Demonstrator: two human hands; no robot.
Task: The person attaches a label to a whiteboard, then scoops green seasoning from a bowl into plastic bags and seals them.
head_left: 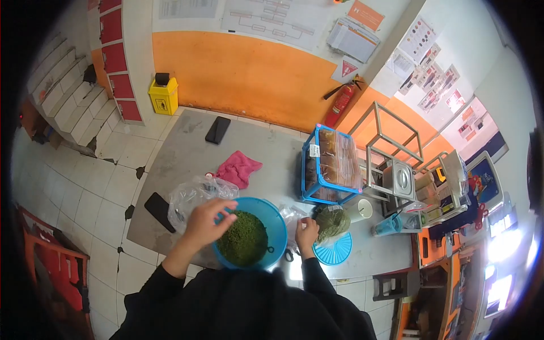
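A blue bowl [276,226] of chopped green leaves [242,238] sits at the table edge in front of me. My left hand [207,224] is over its left rim, fingers loosely curved, with a gap between thumb and fingertips. To the right of the bowl, my right hand [306,233] is closed at the edge of a clear plastic bag [290,215], pinching it as far as I can see. Beside that hand lies a bundle of green stuff in clear plastic [332,222], near a round blue lid [333,249]. Scissors [289,255] lie partly hidden between bowl and hand.
Left of the bowl are a crumpled clear bag [195,195], a dark phone [160,212] and a pink cloth [239,169]. Another phone [217,130] lies farther back. A blue crate [330,164] of packed bags and a white cup [360,210] stand on the right.
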